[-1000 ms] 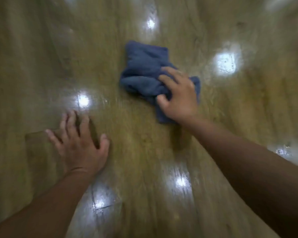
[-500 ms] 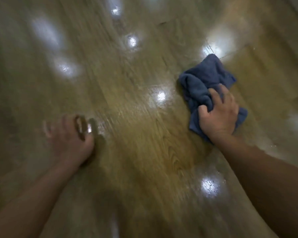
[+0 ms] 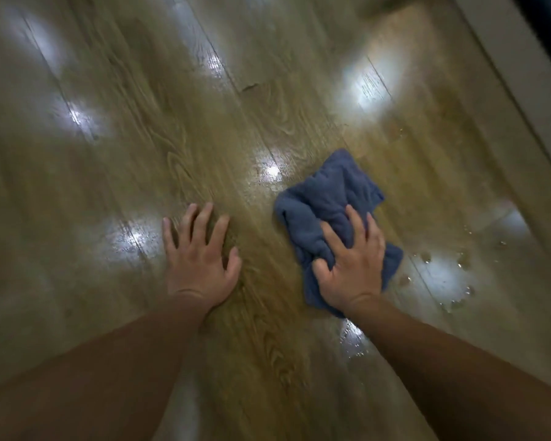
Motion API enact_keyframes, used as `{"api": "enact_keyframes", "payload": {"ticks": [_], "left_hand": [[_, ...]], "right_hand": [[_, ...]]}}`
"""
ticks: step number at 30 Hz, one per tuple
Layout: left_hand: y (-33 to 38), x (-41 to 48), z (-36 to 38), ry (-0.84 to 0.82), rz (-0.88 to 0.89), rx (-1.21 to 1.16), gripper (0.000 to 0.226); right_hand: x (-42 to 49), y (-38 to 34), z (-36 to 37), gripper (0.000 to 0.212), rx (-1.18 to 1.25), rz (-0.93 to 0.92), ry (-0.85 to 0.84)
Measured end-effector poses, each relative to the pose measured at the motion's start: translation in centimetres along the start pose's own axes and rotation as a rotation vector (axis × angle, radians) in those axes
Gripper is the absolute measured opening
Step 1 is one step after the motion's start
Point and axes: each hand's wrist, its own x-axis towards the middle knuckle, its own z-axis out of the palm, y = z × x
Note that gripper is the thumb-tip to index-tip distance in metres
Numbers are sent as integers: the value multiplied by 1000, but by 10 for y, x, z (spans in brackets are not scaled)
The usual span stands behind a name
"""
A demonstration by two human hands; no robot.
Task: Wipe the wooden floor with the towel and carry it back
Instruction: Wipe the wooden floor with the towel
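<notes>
Down low over the wooden floor, both bare forearms reach forward. The left hand lies palm down on the planks, its 5 fingers straight and spread apart, holding nothing. Just to its right, apart from it, the right hand presses on the crumpled blue towel. Its fingers are nearly straight and splayed over the cloth, and a fold bulges up between thumb and forefinger. The towel lies bunched on the floor, part of it under that palm and the rest sticking out beyond the fingertips. The glossy boards run diagonally and carry several bright light reflections. Water droplets sit on the floor near the towel's right side. A pale strip borders the floor at the upper right.
</notes>
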Motion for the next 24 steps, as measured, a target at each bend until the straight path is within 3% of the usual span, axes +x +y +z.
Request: {"api": "enact_keyframes", "payload": {"ticks": [3, 11, 13, 17, 19, 22, 24], "left_hand": [[-3, -1, 0, 22, 12, -28, 62], [-2, 1, 0, 44, 10, -67, 64], [-3, -2, 1, 54, 6, -69, 64], [-4, 0, 2, 55, 15, -76, 64], [-3, 2, 0, 50, 7, -78, 64], [-1, 2, 1, 41, -4, -55, 66], [-2, 2, 2, 41, 0, -54, 66]], "right_hand": [[30, 31, -10, 63, -27, -308, -188], [96, 74, -24, 68, -145, -653, -352], [96, 79, -24, 66, -92, -514, -296], [36, 69, -22, 63, 37, 123, -71], [-9, 77, -32, 60, 38, 120, -97], [-31, 119, -55, 59, -22, -206, -284], [8, 147, -65, 62, -42, -139, -257]]}}
